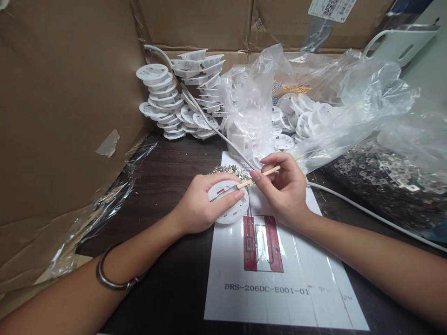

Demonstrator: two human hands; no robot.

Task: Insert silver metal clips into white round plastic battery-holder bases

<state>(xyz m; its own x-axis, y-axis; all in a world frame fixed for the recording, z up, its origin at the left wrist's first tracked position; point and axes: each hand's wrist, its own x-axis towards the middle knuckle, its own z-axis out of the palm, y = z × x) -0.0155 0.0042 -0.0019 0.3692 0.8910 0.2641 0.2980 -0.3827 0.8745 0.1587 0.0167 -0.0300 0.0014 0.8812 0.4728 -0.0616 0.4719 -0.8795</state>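
My left hand (204, 202) is closed around the edge of a round white plastic disc (228, 215) with small slots in its face. The thumb lies across the disc's top. Between the fingers of my right hand (284, 186) is a thin wooden stick (270, 171), slanting down to the left. Its lower end meets the disc near my left thumb; whether it touches a slot I cannot tell. Just behind the disc lies a pile of small shiny metal pieces (226, 168). Both hands are above a printed sheet (265, 302) with a red and white picture.
Stacks of white discs (162, 100) stand at the back left. A clear plastic bag (314, 135) holds more discs. Many flat metal clips (394, 172) fill a bag at right. A white cable (209, 121) crosses the dark table (160, 270). Cardboard walls (70, 93) bound the left and back.
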